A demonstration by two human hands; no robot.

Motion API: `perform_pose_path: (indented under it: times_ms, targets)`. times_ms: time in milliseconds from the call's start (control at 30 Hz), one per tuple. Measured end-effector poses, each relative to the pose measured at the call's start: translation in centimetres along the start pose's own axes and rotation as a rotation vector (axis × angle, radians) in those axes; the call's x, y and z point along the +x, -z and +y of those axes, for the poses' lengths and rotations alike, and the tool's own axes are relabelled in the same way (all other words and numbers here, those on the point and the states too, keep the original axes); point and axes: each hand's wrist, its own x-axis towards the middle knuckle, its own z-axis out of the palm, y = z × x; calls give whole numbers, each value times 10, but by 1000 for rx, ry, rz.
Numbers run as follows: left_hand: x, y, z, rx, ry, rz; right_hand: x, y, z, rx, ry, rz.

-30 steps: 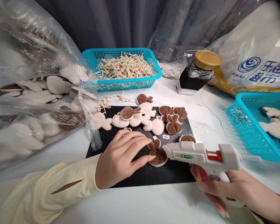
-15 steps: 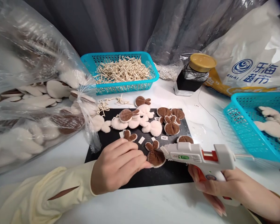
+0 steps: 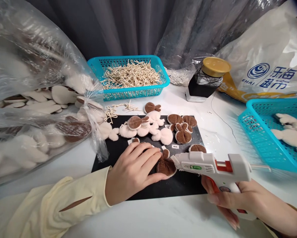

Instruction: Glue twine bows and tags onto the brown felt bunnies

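My left hand (image 3: 134,172) reaches over the black mat (image 3: 148,191), thumb on the lower edge of a brown plush rabbit piece (image 3: 166,168) and fingers at its ears, steadying it between them. Its other ear is partly hidden by the fingers. A white hot glue gun (image 3: 203,162) with a glue stick out the back is gripped in my right hand (image 3: 237,198), the forefinger side near the red trigger. The gun's nozzle is at the right edge of this rabbit piece. Another brown piece (image 3: 197,148) lies just behind the gun.
More rabbit pieces, brown (image 3: 183,135) and cream (image 3: 164,135), lie farther back with small white labels (image 3: 175,146). A blue basket (image 3: 133,92) holds cord loops. Right are another blue basket (image 3: 252,132) and a gold-lidded jar (image 3: 215,67); left, a plastic bag (image 3: 39,76) of plush pieces.
My left hand has opened from a pinch at the piece's lower left edge, its fingers now stretched forward to the ears. The glue gun stays almost in place.
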Motion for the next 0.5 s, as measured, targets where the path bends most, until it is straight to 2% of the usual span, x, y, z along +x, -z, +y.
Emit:
perform_pose_path:
  times_ms: [267, 500]
  targets:
    - [0, 1, 0, -38, 12, -35, 2, 3, 5, -15, -43, 22]
    - [-2, 0, 0, -130, 116, -106, 2, 2, 2, 0, -26, 41]
